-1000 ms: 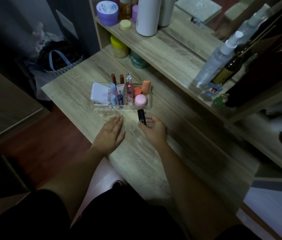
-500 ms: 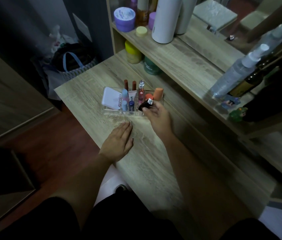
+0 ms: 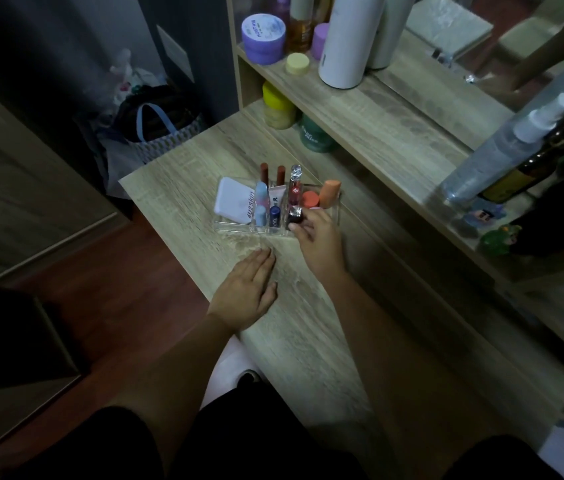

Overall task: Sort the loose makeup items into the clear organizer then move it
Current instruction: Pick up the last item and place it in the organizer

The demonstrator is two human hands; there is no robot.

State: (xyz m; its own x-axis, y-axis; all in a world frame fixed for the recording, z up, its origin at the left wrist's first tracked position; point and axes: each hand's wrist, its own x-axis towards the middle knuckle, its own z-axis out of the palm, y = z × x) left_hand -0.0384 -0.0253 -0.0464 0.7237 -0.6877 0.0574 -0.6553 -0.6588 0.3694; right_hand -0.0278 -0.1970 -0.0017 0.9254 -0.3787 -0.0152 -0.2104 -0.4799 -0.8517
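The clear organizer (image 3: 335,216) stands on the wooden desk (image 3: 315,341). It holds a white compact (image 3: 232,199), several lip tubes (image 3: 275,188), a blue stick (image 3: 274,216) and orange pieces (image 3: 329,192). My right hand (image 3: 318,237) grips a black lipstick (image 3: 295,216) with a silver band, tilted at the organizer's front right compartment. My left hand (image 3: 247,292) lies flat on the desk just in front of the organizer, fingers together, holding nothing.
A raised shelf (image 3: 377,133) behind the organizer carries a purple jar (image 3: 263,34), a white cylinder (image 3: 348,39), a spray bottle (image 3: 502,147) and small figures. Yellow (image 3: 277,105) and green jars (image 3: 313,135) stand under it. A bag (image 3: 159,133) sits on the floor at the left.
My right hand lifted the black lipstick off the desk and carried it forward to the organizer's front right compartment. My left hand stayed flat on the desk.
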